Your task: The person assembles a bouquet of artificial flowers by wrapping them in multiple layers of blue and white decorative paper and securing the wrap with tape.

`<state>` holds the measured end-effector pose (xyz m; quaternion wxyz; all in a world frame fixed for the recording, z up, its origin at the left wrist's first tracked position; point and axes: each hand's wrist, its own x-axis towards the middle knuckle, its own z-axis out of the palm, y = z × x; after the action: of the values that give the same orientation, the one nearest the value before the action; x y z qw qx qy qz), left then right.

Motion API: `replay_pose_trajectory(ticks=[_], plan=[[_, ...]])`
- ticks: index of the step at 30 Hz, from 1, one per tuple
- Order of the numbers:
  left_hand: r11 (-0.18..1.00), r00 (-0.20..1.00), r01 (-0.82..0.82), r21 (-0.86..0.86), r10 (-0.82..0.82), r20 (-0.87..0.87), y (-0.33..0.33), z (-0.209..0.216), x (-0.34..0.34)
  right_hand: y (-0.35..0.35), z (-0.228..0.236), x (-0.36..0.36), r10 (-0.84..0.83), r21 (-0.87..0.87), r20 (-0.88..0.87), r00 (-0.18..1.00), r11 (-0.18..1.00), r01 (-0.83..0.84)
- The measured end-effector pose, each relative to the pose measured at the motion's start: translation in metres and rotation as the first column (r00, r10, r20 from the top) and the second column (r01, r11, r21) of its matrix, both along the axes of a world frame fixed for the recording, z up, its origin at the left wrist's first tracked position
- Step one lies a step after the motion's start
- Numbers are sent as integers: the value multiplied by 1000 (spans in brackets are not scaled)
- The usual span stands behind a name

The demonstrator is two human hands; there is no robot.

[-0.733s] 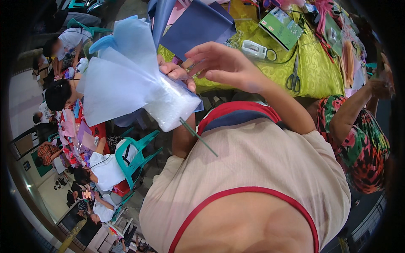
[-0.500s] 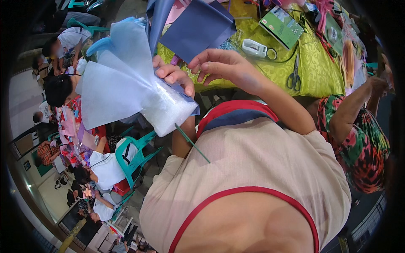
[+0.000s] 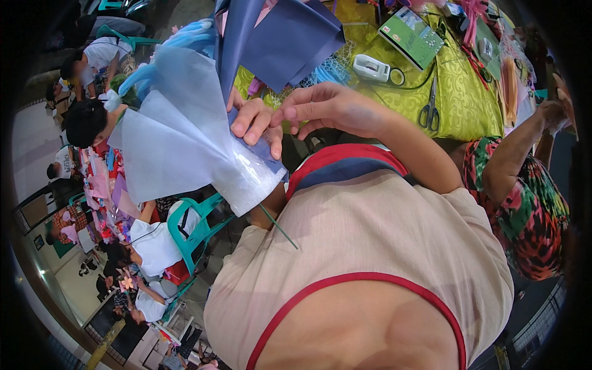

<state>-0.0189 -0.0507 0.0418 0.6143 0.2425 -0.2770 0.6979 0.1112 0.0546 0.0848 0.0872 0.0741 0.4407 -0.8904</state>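
My left hand [image 3: 254, 123] is wrapped round the gathered waist of a bouquet, pressing dark blue paper against its wrapping. The bouquet's sheer white wrapping [image 3: 166, 145] fans out to the left, and light blue fuzzy stems [image 3: 191, 38] show at its far end. A green stem [image 3: 279, 227] sticks out of the white wrapped base [image 3: 246, 191] toward my shirt. My right hand [image 3: 336, 108] is beside the left fingertips, its fingers bent and drawn together. Whether something small is between them is hidden.
On the yellow-green tablecloth [image 3: 465, 98] lie dark blue paper sheets [image 3: 290, 46], a white tape dispenser [image 3: 372, 69], black scissors [image 3: 430, 111] and a green box [image 3: 412, 38]. A person in a floral garment [image 3: 524, 213] is at the right. People on green chairs [image 3: 200, 225] sit to the left.
The bouquet has turned slightly, showing more blue stems and some green at its far end. My left fingers have shifted toward the base. My right hand has come closer to them.
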Motion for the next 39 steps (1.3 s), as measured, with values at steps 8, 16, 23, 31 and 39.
replay_pose_trajectory(ticks=[8,16,23,31,39], plan=[[995,991,96,-15,-97,-89,-1,1,-4,-2,-8,-3,82,-112,-54,995,990,-88],[994,989,81,73,-71,-126,6,-7,-9,12,-1,0,87,237,-94,992,970,-63],[993,979,120,12,-117,-165,9,-9,-3,19,13,0,99,667,-41,994,744,-46],[915,874,400,47,-365,-322,21,-1,-21,6,26,1,29,810,-38,999,586,14],[946,914,277,-170,-314,-257,4,-10,-14,8,26,2,-48,841,-13,999,540,38]])
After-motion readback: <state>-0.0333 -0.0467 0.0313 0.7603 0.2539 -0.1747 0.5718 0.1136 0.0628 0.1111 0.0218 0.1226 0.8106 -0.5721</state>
